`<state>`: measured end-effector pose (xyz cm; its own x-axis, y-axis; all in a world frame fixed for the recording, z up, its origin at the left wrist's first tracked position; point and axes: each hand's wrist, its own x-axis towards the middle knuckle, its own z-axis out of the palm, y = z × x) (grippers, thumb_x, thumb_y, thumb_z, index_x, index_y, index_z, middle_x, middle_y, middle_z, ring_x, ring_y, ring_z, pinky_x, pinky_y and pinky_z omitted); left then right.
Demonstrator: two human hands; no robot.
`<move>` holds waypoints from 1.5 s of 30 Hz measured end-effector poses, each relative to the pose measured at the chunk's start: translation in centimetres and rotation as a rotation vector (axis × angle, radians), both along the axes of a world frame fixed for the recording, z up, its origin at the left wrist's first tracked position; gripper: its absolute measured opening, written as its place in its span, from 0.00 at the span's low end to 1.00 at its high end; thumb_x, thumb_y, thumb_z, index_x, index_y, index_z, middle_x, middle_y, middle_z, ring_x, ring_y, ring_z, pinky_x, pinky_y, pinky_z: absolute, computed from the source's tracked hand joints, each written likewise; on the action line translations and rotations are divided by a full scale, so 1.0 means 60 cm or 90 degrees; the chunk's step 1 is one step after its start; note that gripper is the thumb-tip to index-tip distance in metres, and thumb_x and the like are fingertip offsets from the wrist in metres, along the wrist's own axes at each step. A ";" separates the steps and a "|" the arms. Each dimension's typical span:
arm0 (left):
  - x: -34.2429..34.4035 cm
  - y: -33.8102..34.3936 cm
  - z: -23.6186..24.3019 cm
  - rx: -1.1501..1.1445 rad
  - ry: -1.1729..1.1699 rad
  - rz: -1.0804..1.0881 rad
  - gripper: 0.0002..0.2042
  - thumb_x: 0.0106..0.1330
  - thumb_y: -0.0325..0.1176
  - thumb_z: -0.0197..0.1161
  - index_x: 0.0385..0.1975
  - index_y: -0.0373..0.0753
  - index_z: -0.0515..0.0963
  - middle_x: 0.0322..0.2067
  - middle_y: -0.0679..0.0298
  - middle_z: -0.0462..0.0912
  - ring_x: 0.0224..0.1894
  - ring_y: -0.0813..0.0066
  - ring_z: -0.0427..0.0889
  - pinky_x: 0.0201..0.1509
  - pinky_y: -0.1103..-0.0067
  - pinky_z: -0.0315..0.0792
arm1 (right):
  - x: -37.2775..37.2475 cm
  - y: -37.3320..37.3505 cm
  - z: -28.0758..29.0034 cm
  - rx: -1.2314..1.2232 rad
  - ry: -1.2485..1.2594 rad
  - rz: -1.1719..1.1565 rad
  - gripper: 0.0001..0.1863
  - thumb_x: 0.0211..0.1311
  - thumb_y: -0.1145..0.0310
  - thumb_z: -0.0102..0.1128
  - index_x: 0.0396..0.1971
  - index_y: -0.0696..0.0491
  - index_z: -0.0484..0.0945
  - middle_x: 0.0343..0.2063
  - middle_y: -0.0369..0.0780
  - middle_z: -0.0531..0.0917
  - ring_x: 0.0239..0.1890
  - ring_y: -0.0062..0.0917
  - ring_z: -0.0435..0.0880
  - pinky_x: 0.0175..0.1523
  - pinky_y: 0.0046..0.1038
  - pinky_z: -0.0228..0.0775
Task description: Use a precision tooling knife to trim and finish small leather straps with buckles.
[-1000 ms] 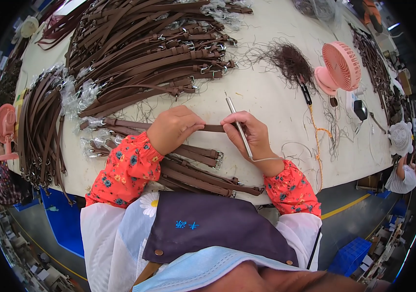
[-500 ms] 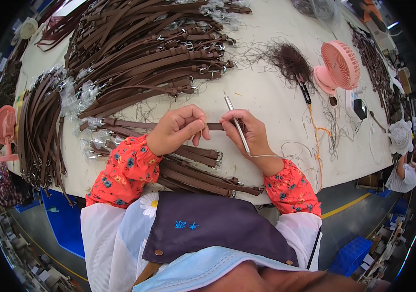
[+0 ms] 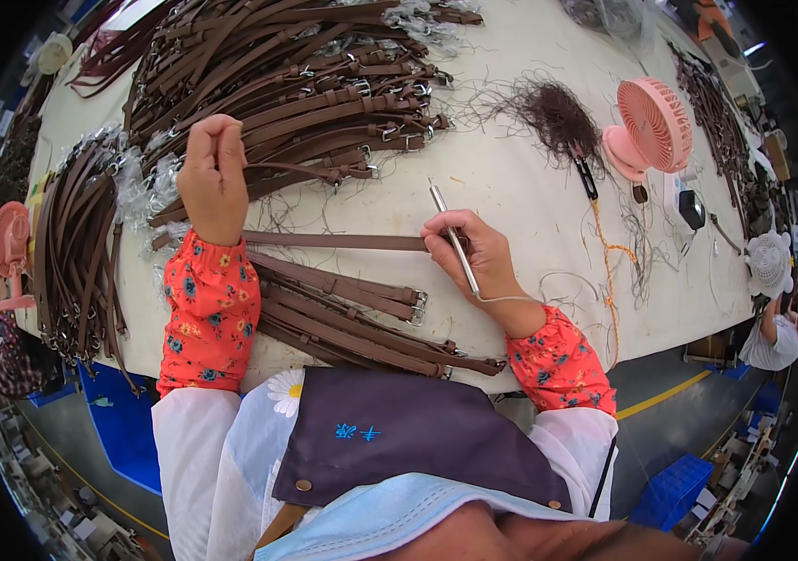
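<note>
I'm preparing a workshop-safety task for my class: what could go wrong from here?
The right hand alone grips the brown strap while the left hand is raised, so the strap might slip.

The same hand holds a slim silver tool; its thin pointed tip could scratch the strap or prick a finger.

The loose dark thread tangle lies near the larger pink fan and might blow about if that runs.

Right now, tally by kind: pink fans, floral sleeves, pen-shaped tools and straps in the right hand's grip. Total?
Pink fans: 2
Floral sleeves: 2
Pen-shaped tool in the right hand: 1
Brown strap in the same grip: 1
Total: 6
</note>
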<state>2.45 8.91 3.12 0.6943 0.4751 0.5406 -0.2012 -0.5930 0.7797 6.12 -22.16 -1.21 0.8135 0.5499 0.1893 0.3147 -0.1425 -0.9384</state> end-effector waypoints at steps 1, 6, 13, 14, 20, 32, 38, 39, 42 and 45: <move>-0.002 0.025 0.018 0.263 -0.027 0.089 0.04 0.69 0.27 0.56 0.39 0.37 0.76 0.28 0.68 0.78 0.31 0.78 0.74 0.37 0.81 0.67 | -0.002 0.002 0.005 -0.019 -0.012 0.011 0.09 0.60 0.78 0.62 0.40 0.54 0.77 0.31 0.33 0.82 0.30 0.11 0.76 0.37 0.16 0.71; 0.001 0.016 0.062 0.654 0.013 0.298 0.07 0.62 0.28 0.60 0.40 0.43 0.79 0.50 0.64 0.79 0.52 0.63 0.73 0.60 0.68 0.61 | -0.004 0.004 0.002 -0.024 -0.080 0.064 0.11 0.60 0.79 0.61 0.41 0.53 0.77 0.33 0.37 0.82 0.31 0.19 0.80 0.38 0.20 0.73; 0.001 -0.020 0.006 0.467 0.237 -0.255 0.10 0.57 0.26 0.64 0.39 0.39 0.77 0.41 0.60 0.79 0.49 0.58 0.74 0.55 0.69 0.67 | -0.013 0.003 0.014 0.009 -0.077 0.228 0.11 0.60 0.80 0.60 0.42 0.54 0.77 0.37 0.41 0.82 0.36 0.28 0.83 0.42 0.25 0.74; 0.001 -0.020 -0.003 0.468 0.238 -0.254 0.10 0.57 0.26 0.64 0.39 0.39 0.77 0.41 0.60 0.79 0.49 0.58 0.74 0.55 0.69 0.67 | -0.014 0.004 0.015 0.026 -0.043 0.275 0.11 0.60 0.80 0.60 0.42 0.54 0.77 0.37 0.41 0.82 0.37 0.28 0.83 0.43 0.25 0.74; 0.005 -0.042 -0.015 0.426 0.205 -0.217 0.09 0.59 0.26 0.63 0.39 0.36 0.77 0.36 0.59 0.80 0.41 0.59 0.78 0.47 0.71 0.71 | -0.017 -0.001 0.024 0.057 0.005 0.314 0.10 0.64 0.77 0.56 0.45 0.55 0.76 0.37 0.41 0.82 0.40 0.27 0.83 0.45 0.24 0.75; -0.018 -0.147 -0.038 -0.029 0.412 -0.488 0.10 0.64 0.22 0.57 0.44 0.33 0.76 0.33 0.56 0.81 0.37 0.65 0.82 0.42 0.76 0.74 | -0.001 0.011 0.017 0.023 -0.169 0.066 0.15 0.57 0.79 0.62 0.45 0.52 0.74 0.42 0.43 0.82 0.43 0.35 0.82 0.49 0.29 0.74; -0.017 -0.150 -0.075 0.078 0.176 -0.447 0.09 0.61 0.19 0.59 0.40 0.35 0.76 0.40 0.58 0.77 0.40 0.65 0.80 0.41 0.76 0.73 | -0.001 0.010 0.005 -0.041 -0.178 0.129 0.15 0.54 0.79 0.62 0.42 0.51 0.75 0.38 0.43 0.81 0.38 0.37 0.81 0.44 0.32 0.73; -0.017 -0.149 -0.072 0.077 0.176 -0.447 0.09 0.61 0.19 0.59 0.40 0.35 0.76 0.40 0.58 0.77 0.40 0.65 0.80 0.41 0.76 0.73 | 0.000 0.010 0.007 -0.051 -0.184 0.130 0.15 0.53 0.79 0.62 0.42 0.51 0.75 0.36 0.43 0.81 0.37 0.37 0.80 0.43 0.33 0.73; -0.019 -0.143 -0.055 0.264 0.122 -0.382 0.09 0.58 0.19 0.61 0.38 0.36 0.76 0.37 0.61 0.76 0.35 0.72 0.77 0.38 0.78 0.71 | 0.001 0.008 0.018 -0.072 -0.200 0.125 0.15 0.53 0.79 0.62 0.41 0.51 0.75 0.33 0.42 0.80 0.35 0.38 0.79 0.41 0.34 0.73; -0.026 -0.141 -0.045 0.010 0.359 -0.472 0.10 0.55 0.22 0.66 0.37 0.37 0.77 0.35 0.63 0.74 0.32 0.75 0.74 0.35 0.79 0.70 | 0.003 0.002 0.021 -0.077 -0.218 0.110 0.14 0.52 0.78 0.63 0.40 0.52 0.75 0.31 0.42 0.79 0.33 0.38 0.78 0.40 0.34 0.72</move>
